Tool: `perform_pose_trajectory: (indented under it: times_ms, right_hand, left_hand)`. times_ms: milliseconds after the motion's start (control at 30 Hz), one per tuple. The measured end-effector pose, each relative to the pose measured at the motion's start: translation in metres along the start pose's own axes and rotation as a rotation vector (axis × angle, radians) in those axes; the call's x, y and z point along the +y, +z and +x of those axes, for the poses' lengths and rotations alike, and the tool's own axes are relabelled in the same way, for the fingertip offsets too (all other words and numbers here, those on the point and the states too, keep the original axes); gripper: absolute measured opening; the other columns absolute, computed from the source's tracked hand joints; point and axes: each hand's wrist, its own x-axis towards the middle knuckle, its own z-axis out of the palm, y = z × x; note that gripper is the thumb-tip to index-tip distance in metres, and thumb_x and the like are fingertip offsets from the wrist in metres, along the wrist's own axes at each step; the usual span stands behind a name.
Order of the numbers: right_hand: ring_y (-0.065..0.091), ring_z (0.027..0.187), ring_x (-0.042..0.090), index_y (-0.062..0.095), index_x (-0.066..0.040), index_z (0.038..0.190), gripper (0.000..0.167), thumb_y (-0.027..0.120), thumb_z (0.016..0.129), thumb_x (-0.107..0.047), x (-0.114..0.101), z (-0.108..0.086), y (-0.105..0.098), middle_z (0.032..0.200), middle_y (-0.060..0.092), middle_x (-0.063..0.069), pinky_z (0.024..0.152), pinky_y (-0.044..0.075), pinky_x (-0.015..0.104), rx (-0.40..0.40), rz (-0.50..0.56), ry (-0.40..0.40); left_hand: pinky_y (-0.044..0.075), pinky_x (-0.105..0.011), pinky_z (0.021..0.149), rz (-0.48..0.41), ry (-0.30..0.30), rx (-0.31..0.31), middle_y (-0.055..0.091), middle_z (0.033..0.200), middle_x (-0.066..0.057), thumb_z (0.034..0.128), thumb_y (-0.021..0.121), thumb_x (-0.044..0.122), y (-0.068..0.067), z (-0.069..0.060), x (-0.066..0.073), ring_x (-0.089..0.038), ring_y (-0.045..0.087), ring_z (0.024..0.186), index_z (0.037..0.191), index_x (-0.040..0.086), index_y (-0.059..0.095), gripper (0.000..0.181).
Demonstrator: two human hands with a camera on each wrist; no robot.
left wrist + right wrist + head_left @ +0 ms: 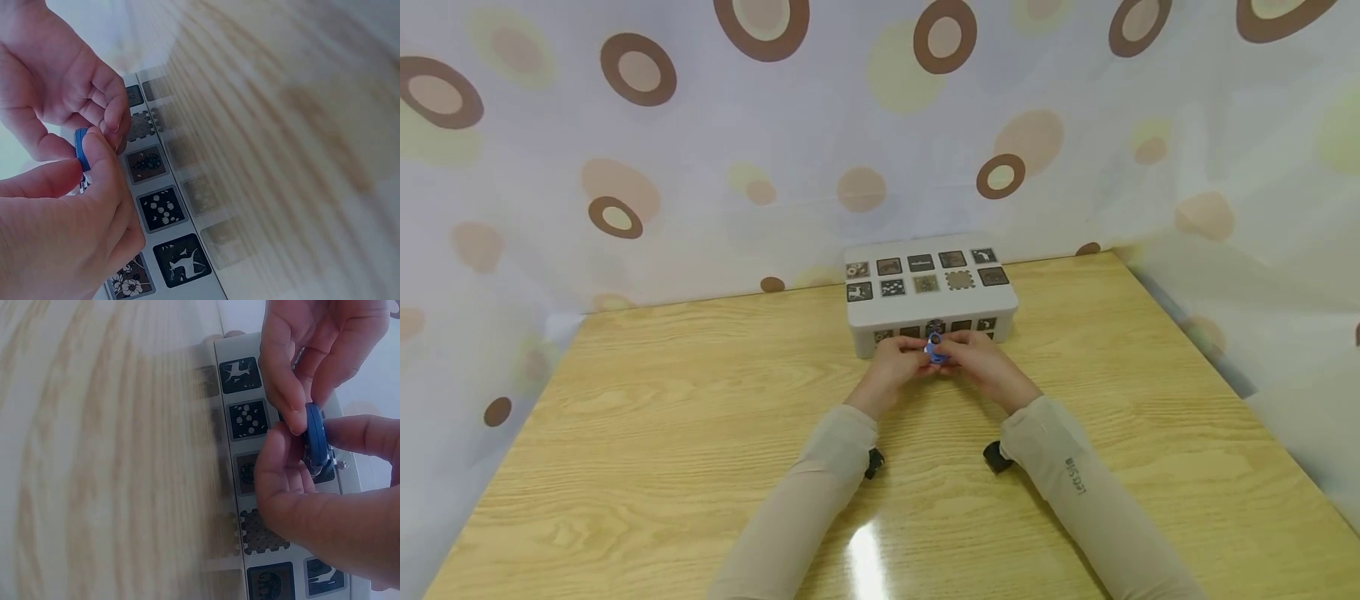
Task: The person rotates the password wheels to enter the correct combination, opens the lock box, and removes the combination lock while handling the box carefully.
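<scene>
A small blue object [936, 350] is held between both hands in front of the white box's near side. My left hand [891, 371] pinches it from the left with thumb and fingers, and in the left wrist view the blue piece [82, 149] shows edge-on at those fingertips. From the other side my right hand [988, 367] grips it, thumb on the face toward me. Rounded and thick, the blue object [316, 439] appears between the fingers of both hands in the right wrist view; its lower part is partly hidden.
The white box [932, 308] with dark picture squares stands lid down at the back of the wooden table [700, 433]. Behind it hangs a cloth [805, 125] with brown and yellow circles. Black wrist devices [997, 457] sit by the sleeves.
</scene>
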Motion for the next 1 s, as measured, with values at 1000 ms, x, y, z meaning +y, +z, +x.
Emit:
perform_pose_trajectory:
  times_ms: [1000]
  right_hand:
    - [0.061, 0.075, 0.006, 0.044, 0.021, 0.126, 0.039, 0.048, 0.099, -0.006, 0.0003, -0.0028, 0.0028, 0.108, 0.057, 0.018, 0.075, 0.056, 0.021, 0.034, -0.024, -0.043]
  left_hand:
    - [0.056, -0.031, 0.087, -0.012, -0.024, 0.024, 0.06, 0.112, -0.025, 0.0919, 0.054, -0.01, 0.0028, -0.0015, 0.0001, -0.025, 0.065, 0.09, 0.119, -0.015, 0.055, 0.028]
